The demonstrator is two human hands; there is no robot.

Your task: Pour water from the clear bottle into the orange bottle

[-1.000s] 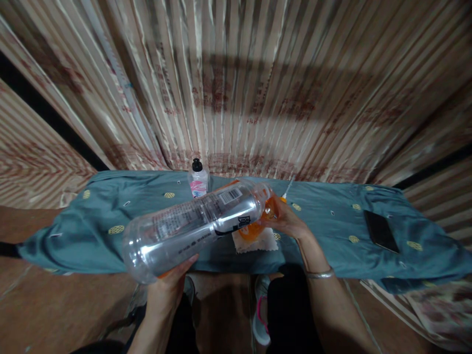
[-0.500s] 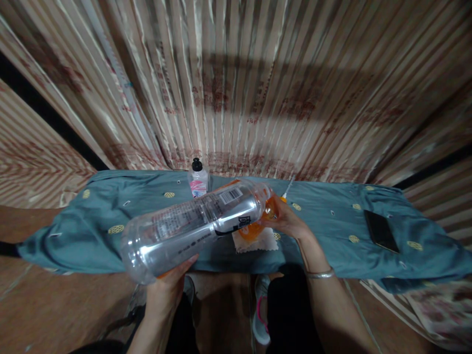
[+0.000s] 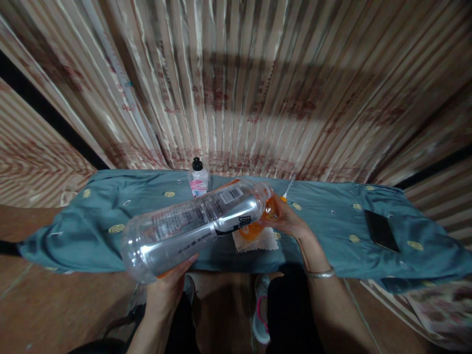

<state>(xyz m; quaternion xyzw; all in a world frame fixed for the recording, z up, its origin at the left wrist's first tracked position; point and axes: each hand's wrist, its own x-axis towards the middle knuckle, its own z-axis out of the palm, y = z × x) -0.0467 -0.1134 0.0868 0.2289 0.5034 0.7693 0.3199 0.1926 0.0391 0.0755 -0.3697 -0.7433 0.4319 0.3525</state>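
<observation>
My left hand (image 3: 171, 281) grips a large clear plastic bottle (image 3: 191, 228) from below, near its base. It is tilted, its mouth pointing right and slightly up. My right hand (image 3: 289, 219) is closed round the upper part of a translucent orange bottle (image 3: 252, 231), whose neck is close to the clear bottle's mouth. Whether the two touch, I cannot tell. Part of the orange bottle is hidden behind the clear one. Beneath it lies a pale scallop-edged cloth (image 3: 265, 242). Behind my right hand is a thin pale tube with an orange end (image 3: 287, 191).
A squeeze bottle with a black cap (image 3: 198, 177) stands at the back of the narrow table, which has a teal patterned cover (image 3: 317, 246). A dark phone (image 3: 381, 231) lies on the right. A striped curtain (image 3: 236, 98) hangs directly behind.
The clear bottle has rolled very slightly in my left hand, shifting its printed label. Both hands otherwise keep their places.
</observation>
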